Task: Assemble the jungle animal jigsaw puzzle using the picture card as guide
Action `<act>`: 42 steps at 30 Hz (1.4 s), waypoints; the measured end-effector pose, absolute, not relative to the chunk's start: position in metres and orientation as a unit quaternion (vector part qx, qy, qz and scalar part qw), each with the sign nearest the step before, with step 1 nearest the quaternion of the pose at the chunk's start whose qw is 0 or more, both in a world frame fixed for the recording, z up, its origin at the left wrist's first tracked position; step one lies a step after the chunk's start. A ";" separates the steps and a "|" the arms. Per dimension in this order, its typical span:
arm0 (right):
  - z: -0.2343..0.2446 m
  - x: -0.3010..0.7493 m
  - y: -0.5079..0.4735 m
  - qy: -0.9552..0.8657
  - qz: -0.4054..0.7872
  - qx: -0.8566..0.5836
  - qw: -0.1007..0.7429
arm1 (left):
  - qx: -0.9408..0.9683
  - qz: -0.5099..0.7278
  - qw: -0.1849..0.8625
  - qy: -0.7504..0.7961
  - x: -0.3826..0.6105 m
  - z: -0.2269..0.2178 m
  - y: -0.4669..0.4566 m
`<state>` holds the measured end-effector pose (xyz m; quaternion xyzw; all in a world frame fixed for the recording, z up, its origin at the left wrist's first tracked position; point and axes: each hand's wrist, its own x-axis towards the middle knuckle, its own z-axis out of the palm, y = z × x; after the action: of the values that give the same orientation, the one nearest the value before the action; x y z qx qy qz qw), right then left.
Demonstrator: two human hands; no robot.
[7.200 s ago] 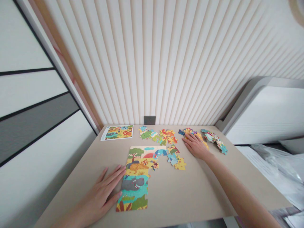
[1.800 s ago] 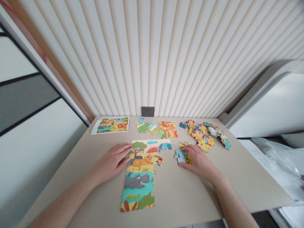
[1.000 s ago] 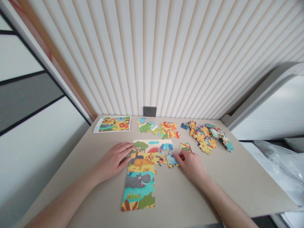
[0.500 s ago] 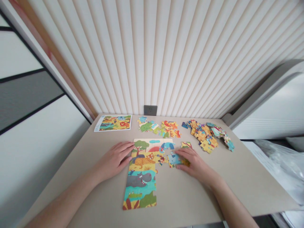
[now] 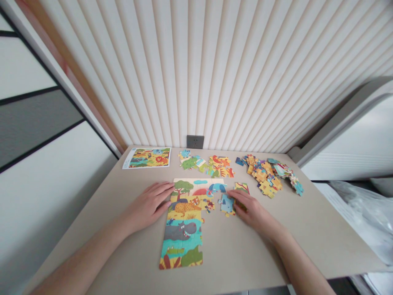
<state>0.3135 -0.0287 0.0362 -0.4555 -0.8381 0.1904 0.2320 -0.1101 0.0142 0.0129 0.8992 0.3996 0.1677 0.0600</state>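
A partly joined animal jigsaw (image 5: 184, 221) lies flat on the beige table (image 5: 233, 254). My left hand (image 5: 149, 205) rests flat beside its left edge, fingers stretched out and touching the tree corner. My right hand (image 5: 253, 211) lies to the right of the jigsaw, fingertips pressed on a small blue and yellow cluster of joined pieces (image 5: 227, 203). One loose piece (image 5: 241, 187) lies just beyond that hand. The cluster sits a short gap away from the jigsaw's right edge.
A picture card (image 5: 147, 157) lies at the back left. Loose pieces lie in two heaps, one at back centre (image 5: 208, 164) and one at back right (image 5: 268, 174). A wall socket (image 5: 195, 141) sits behind them. White furniture (image 5: 353, 139) stands to the right.
Over the last seconds my right hand slid the small cluster left toward the jigsaw, then a little back to the right. My left hand has stayed at the jigsaw's left edge.
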 end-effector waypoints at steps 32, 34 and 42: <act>0.025 0.297 -0.017 -0.859 0.129 -0.434 0.239 | 0.897 0.170 0.074 0.401 -0.111 0.014 0.014; 0.026 0.297 -0.017 -0.862 0.126 -0.433 0.232 | 0.897 0.170 0.076 0.401 -0.110 0.014 0.014; 0.026 0.297 -0.016 -0.871 0.120 -0.426 0.215 | 0.898 0.159 0.068 0.404 -0.110 0.015 0.014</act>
<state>0.2972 -0.0162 0.0261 -0.4259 -0.8707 0.1195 0.2150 -0.1097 0.0138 0.0152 0.8983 0.4040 0.1590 0.0677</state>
